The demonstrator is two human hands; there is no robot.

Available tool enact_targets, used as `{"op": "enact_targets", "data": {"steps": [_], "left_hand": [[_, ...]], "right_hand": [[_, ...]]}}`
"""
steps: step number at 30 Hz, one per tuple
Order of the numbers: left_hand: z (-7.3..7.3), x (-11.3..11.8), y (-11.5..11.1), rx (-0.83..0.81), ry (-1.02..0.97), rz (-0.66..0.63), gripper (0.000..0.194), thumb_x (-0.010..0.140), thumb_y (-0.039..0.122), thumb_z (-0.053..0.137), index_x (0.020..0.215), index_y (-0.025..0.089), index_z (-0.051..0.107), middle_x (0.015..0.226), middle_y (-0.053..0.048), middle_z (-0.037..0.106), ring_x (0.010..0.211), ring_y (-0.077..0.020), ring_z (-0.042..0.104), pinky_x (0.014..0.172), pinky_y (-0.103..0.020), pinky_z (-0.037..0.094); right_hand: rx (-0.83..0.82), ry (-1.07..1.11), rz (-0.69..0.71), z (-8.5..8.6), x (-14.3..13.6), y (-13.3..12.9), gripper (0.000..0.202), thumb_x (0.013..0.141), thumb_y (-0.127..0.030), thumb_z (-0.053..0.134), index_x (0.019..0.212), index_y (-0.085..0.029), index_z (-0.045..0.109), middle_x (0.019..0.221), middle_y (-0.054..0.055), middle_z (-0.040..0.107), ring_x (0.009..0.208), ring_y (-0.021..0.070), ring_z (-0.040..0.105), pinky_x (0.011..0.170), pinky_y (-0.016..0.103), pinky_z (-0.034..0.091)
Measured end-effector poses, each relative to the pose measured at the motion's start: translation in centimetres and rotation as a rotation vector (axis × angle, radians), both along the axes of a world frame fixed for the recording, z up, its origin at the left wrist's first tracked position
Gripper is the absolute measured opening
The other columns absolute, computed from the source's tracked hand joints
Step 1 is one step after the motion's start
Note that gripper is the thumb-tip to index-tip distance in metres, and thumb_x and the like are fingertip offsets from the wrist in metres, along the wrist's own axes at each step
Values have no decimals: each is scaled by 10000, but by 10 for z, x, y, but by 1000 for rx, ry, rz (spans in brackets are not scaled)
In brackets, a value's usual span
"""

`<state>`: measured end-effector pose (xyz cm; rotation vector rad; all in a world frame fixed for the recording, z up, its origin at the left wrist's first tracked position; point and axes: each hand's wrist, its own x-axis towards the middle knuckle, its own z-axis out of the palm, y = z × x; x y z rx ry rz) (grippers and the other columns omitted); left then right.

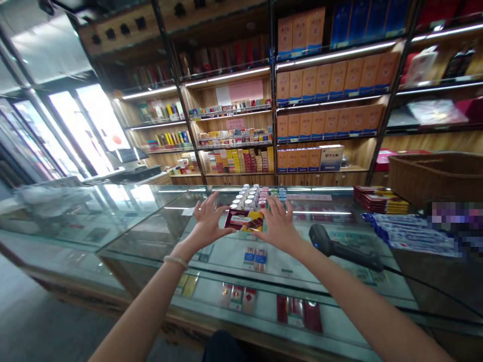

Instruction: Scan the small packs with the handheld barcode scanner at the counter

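Note:
A dark red and yellow flat packet [243,220] is held between both hands above the glass counter [211,251]. My left hand [207,219] pinches its left end with thumb and fingertips, the other fingers spread upward. At the packet's right end my right hand [278,221] grips the edge in the same way. Just behind the packet stand rows of small bottles with white, pink and blue lids [249,196]. A black handheld scanner [345,247] lies on the counter to the right of my right hand, its cable trailing right.
Stacked red packets [380,200] and blue-white packets [413,234] lie at the right, beside a brown wicker basket [437,173]. Shelves with orange boxes [330,79] line the back wall. A white slip [187,211] lies left of my left hand.

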<state>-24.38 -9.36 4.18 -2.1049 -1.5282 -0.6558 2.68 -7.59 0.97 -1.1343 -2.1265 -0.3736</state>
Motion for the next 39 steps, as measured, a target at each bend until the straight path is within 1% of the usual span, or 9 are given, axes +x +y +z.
{"op": "enact_targets", "data": {"steps": [3, 7, 12, 17, 23, 28, 31, 36, 39], "left_hand": [[-14, -14, -3, -55, -18, 30, 670, 674, 620, 834, 1249, 311, 679, 1669, -162, 244, 1528, -388, 241, 1218, -639, 90], [-31, -25, -4, -100, -34, 52, 660, 691, 626, 820, 1246, 294, 692, 1664, -177, 250, 1515, -412, 257, 1218, -647, 102], [-48, -35, 4, -157, -48, 57, 608, 715, 605, 809, 1231, 298, 711, 1664, -165, 261, 1514, -410, 261, 1224, -630, 109], [-61, -41, 14, -197, -64, 66, 574, 690, 591, 830, 1193, 331, 735, 1672, -122, 275, 1512, -392, 280, 1234, -617, 91], [-68, -40, 16, -254, -70, 50, 579, 736, 657, 766, 1213, 332, 730, 1665, -126, 285, 1515, -389, 270, 1227, -634, 106], [-71, -40, 17, -277, -85, 42, 564, 773, 674, 722, 1210, 318, 734, 1668, -139, 268, 1528, -401, 232, 1217, -660, 94], [-73, -40, 18, -291, -78, 52, 556, 788, 668, 709, 1217, 315, 732, 1679, -146, 249, 1538, -402, 217, 1213, -673, 84], [-76, -41, 20, -290, -63, 25, 541, 818, 630, 695, 1254, 310, 717, 1698, -138, 220, 1553, -407, 189, 1212, -690, 59], [-77, -39, 18, -285, -55, 29, 558, 827, 621, 690, 1285, 302, 701, 1706, -148, 193, 1559, -409, 172, 1210, -695, 40]], "right_hand": [[-48, -17, 15, -11, -14, 1, 652, 852, -688, 632, 1256, -176, 649, 1654, 200, 308, 1521, 356, 243, 1213, 607, 101], [-85, -59, 32, -22, -24, 3, 652, 857, -686, 626, 1250, -167, 662, 1671, 199, 271, 1532, 358, 225, 1218, 607, 113], [-117, -104, 37, -33, -33, 9, 644, 866, -680, 613, 1241, -160, 672, 1685, 187, 240, 1548, 350, 189, 1220, 614, 133], [-172, -132, 34, -40, -40, 14, 624, 884, -680, 590, 1219, -162, 684, 1685, 179, 242, 1553, 339, 186, 1224, 625, 135], [-221, -115, 28, -48, -42, 14, 612, 880, -679, 599, 1212, -174, 692, 1685, 171, 249, 1553, 341, 202, 1228, 625, 142], [-236, -79, 24, -53, -43, 16, 584, 880, -678, 596, 1198, -198, 700, 1678, 168, 271, 1548, 345, 221, 1227, 621, 143], [-252, -77, 24, -55, -44, 17, 571, 889, -678, 578, 1183, -205, 705, 1678, 155, 275, 1545, 346, 228, 1228, 618, 143], [-250, -70, 38, -58, -44, 18, 563, 925, -665, 516, 1205, -213, 701, 1668, 153, 299, 1542, 337, 236, 1224, 628, 136], [-250, -70, 40, -58, -43, 16, 607, 936, -665, 487, 1278, -199, 672, 1665, 168, 301, 1539, 335, 239, 1221, 633, 130]]}}
